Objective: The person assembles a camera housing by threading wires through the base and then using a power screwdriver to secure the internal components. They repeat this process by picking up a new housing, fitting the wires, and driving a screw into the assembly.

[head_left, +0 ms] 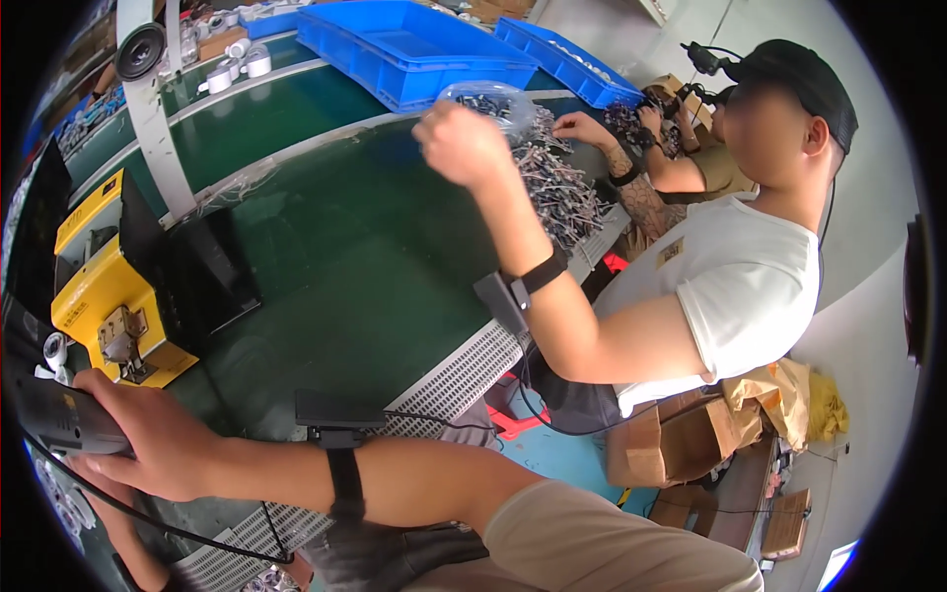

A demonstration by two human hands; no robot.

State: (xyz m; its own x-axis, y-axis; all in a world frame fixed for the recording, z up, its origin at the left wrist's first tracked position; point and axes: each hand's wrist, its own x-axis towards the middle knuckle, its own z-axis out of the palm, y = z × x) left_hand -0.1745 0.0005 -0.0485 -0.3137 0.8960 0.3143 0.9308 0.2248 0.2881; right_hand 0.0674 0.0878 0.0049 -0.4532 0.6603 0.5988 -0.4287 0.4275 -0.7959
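Observation:
My right hand (163,444) reaches to the far left with its fingers wrapped round a dark grey box-shaped device (74,422). The device is cut off by the picture's rim, and its kind does not show. Just below it is my left hand (107,485), only partly in view, with its fingers mostly hidden behind the device and my right hand. A black cable (148,518) runs below both hands. Beyond my right hand stands a yellow machine (123,286) with a metal fixture (125,345) on its front. A small white round part (55,347) lies beside the machine.
A co-worker in a white shirt (730,286) sits to the right, one arm (533,257) over the green bench (345,237). Heaped cabled parts (557,192) lie near that person. Blue bins (414,49) stand at the back. A perforated metal edge (454,380) borders the bench; cardboard boxes (681,439) sit lower right.

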